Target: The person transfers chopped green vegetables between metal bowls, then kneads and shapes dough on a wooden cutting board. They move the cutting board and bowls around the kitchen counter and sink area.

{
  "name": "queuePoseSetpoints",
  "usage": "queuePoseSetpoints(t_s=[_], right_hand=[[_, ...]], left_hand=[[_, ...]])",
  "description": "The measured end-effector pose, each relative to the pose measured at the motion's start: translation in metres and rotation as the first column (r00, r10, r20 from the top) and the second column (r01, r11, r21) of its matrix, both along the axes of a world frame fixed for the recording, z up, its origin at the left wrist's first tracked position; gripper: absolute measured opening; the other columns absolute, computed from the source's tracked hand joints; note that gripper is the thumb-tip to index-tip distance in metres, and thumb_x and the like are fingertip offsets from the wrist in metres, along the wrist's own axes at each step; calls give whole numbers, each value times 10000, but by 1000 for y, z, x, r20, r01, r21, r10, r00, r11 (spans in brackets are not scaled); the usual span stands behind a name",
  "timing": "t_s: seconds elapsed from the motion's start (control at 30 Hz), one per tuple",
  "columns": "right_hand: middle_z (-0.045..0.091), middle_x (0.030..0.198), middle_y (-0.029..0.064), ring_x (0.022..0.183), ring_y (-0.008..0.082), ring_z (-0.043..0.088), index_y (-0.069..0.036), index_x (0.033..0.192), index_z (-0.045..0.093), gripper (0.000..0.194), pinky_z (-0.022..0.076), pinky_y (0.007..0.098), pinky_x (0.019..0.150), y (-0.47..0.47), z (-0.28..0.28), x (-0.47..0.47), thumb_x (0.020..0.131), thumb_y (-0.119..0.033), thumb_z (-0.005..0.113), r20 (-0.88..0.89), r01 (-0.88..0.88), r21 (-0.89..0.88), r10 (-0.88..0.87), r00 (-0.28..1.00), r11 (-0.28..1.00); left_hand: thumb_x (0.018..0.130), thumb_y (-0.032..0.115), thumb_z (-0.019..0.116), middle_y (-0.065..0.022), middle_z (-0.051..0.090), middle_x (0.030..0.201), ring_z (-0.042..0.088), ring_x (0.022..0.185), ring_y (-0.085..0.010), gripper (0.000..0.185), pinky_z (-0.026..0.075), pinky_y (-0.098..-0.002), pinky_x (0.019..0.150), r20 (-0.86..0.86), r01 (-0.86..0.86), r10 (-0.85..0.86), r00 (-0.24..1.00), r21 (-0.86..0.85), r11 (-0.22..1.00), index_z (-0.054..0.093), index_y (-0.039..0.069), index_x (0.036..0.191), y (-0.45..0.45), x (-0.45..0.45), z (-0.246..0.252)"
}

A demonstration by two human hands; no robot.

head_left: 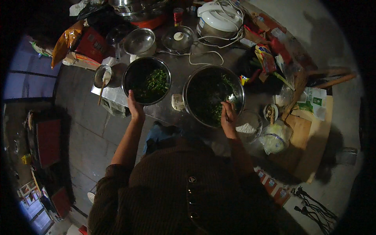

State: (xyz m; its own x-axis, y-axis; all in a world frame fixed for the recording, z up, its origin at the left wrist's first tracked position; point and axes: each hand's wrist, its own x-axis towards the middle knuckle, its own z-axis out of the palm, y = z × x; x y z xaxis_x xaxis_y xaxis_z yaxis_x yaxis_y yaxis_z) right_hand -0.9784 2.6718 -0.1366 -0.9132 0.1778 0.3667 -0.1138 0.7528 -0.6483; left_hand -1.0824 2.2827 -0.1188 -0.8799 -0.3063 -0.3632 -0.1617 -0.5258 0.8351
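Observation:
My left hand point(136, 108) grips the near rim of a metal bowl point(167, 95), thumb up over its edge. Chopped green leaves point(158, 80) lie heaped on the right side inside it. Over a larger steel bowl point(185, 98) to the right, the fingers of my right hand point(229, 117) are closed on what looks like a metal spoon point(231, 97), mostly hidden by the hand. More chopped greens point(217, 110) line this dim bowl. Between the two bowls sits a pale lump point(177, 102), perhaps dough. A bowl of white flour-like powder point(246, 128) stands beside my right wrist.
Left stands a small bowl point(96, 78) with chopsticks point(101, 92) in it. Behind are a metal basin point(139, 41), a pot lid point(166, 42) and a white-lidded cooker point(220, 19) with its cord point(221, 60). A tied plastic bag point(274, 138) and wooden board point(299, 126) lie right.

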Motion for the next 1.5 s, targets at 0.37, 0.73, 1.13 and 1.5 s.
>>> queuePoseSetpoints(t_s=[0.37,0.73,1.13,1.5], right_hand=[[606,1156,164,1070,321,629,10,1163,595,331,546,406,938,-4,-40,-5,960,-249,626,342,342,-940,32,939,-13],[565,1230,184,1184,323,568,25,1161,554,322,481,417,1048,38,49,9,996,-250,557,204,200,-966,9,979,165],[553,1293,205,1170,322,581,34,1182,606,243,501,407,964,-27,179,31,954,-28,548,-128,-272,14,272,954,962],[548,1297,220,1168,332,580,23,1171,614,248,499,394,964,-54,165,33,928,39,565,-177,-428,-65,412,894,901]], left_hand=[[943,543,527,-116,466,1412,517,1217,-281,685,450,-440,976,96,78,-74,993,-40,996,381,67,1413,1,11,-7],[946,529,539,-190,371,1498,367,1379,-297,837,263,-391,1138,108,260,-239,965,-289,921,230,-16,1502,32,-10,0],[977,462,531,-121,452,1418,440,1280,-240,686,332,-350,1079,-40,449,-448,893,12,893,324,24,1463,133,-3,42],[942,566,511,-92,550,1343,604,1099,-250,676,490,-401,887,150,385,-390,909,58,921,418,76,1398,122,21,55]])
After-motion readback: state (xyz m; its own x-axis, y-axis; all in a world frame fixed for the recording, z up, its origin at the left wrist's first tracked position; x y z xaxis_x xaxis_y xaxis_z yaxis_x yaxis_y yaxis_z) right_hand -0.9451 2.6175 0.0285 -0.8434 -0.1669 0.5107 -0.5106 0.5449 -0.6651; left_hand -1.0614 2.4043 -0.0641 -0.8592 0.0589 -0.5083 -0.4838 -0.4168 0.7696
